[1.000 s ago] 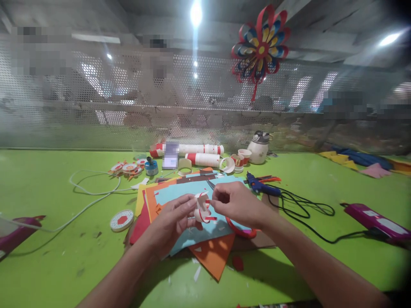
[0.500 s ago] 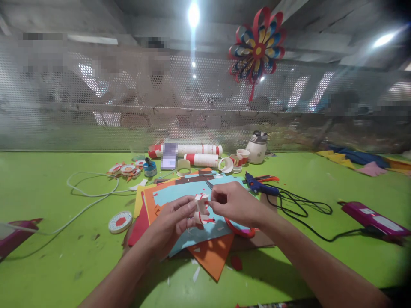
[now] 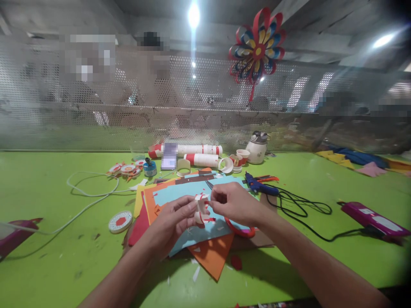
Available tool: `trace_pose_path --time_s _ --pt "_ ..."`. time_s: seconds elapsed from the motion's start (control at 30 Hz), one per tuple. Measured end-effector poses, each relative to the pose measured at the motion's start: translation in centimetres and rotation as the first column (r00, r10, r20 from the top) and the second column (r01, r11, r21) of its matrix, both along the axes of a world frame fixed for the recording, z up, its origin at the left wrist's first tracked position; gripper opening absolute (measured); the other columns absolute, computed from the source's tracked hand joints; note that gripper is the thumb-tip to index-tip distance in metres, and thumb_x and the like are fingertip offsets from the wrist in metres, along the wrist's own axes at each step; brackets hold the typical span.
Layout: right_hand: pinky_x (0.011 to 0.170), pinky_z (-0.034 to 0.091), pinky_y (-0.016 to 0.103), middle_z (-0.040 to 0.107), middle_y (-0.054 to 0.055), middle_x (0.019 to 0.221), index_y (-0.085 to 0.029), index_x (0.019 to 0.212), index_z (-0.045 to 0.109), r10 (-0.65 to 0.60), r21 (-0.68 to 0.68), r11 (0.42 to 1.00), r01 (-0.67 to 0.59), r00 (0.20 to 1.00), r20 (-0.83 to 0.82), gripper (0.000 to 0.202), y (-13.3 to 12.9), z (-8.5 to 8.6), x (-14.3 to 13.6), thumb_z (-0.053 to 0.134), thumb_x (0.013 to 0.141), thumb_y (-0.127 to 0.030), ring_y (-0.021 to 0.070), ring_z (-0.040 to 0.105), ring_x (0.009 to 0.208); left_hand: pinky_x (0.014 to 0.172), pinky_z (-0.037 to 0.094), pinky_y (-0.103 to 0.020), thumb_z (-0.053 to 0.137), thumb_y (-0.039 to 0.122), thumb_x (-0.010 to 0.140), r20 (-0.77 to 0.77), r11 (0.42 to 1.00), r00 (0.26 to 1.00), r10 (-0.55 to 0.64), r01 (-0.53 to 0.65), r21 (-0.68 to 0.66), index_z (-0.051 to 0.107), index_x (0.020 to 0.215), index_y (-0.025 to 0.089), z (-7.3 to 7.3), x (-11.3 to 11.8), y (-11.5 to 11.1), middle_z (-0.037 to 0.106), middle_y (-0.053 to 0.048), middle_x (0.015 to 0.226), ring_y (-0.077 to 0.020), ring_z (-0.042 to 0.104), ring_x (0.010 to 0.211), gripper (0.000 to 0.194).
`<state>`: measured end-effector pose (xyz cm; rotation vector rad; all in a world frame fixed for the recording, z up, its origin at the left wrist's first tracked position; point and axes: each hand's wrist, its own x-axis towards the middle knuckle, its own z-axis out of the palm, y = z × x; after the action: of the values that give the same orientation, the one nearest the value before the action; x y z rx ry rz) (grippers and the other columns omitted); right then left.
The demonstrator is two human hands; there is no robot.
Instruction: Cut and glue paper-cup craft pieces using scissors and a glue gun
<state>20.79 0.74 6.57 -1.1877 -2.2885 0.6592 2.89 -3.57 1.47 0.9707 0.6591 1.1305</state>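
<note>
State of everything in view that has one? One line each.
Left hand: closed on paper piece
Right hand: fingers curled, fingertips at piece's edge; grip unclear
Paper piece: curled, held
Scissors: lying on sheets; open or shut hidden
Coloured sheets: piled, overlapping, uneven
Glue gun: lying down
Cup stack: nested, on its side
Phone: propped upright, screen lit
Bottle: upright, lid on
White cable: loosely looped

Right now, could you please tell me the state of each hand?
Left hand: closed, holding the white-and-red paper piece.
Right hand: pinched closed beside the piece; its hold cannot be told.
</note>
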Motion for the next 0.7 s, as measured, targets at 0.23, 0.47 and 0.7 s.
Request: trace_pose_path --time_s 0.23,0.47,0.7 --pt "0.05 0.031 0.022 0.047 -0.006 0.052 -0.018 0.057 0.054 -0.003 0.002 1.0 0.003 1.0 0.001 0.016 0.05 -0.15 0.26 0.058 0.071 -0.011 0.0089 0.041 0.051 0.073 0.05 -0.03 0.066 0.033 0.082 -0.004 1.0 1.0 0.008 -0.008 0.004 0.069 0.093 0.013 0.07 -0.01 -0.03 0.065 -0.01 0.09 -0.0162 0.06 0.075 0.023" --pt "0.049 0.03 0.022 0.048 -0.006 0.053 -0.018 0.057 0.053 0.007 0.031 0.999 -0.006 1.0 -0.012 0.017 -0.08 -0.28 0.28 0.056 0.072 -0.011 0.0088 0.04 0.052 0.073 0.05 -0.029 0.066 0.029 0.083 -0.006 1.0 1.0 0.004 -0.004 0.012 0.069 0.095 0.015 0.07 0.05 -0.12 0.065 -0.008 0.094 -0.0148 0.06 0.076 0.02" --pt "0.049 0.03 0.022 0.049 -0.005 0.054 -0.018 0.058 0.053 -0.002 0.061 0.998 0.004 1.0 -0.026 0.017 -0.13 -0.65 0.34 0.056 0.074 -0.012 0.0091 0.041 0.052 0.07 0.05 -0.028 0.07 0.031 0.079 -0.004 0.999 0.999 0.039 -0.039 0.003 0.07 0.093 0.014 0.35 0.37 -0.26 0.066 -0.009 0.09 -0.0162 0.061 0.075 0.021"
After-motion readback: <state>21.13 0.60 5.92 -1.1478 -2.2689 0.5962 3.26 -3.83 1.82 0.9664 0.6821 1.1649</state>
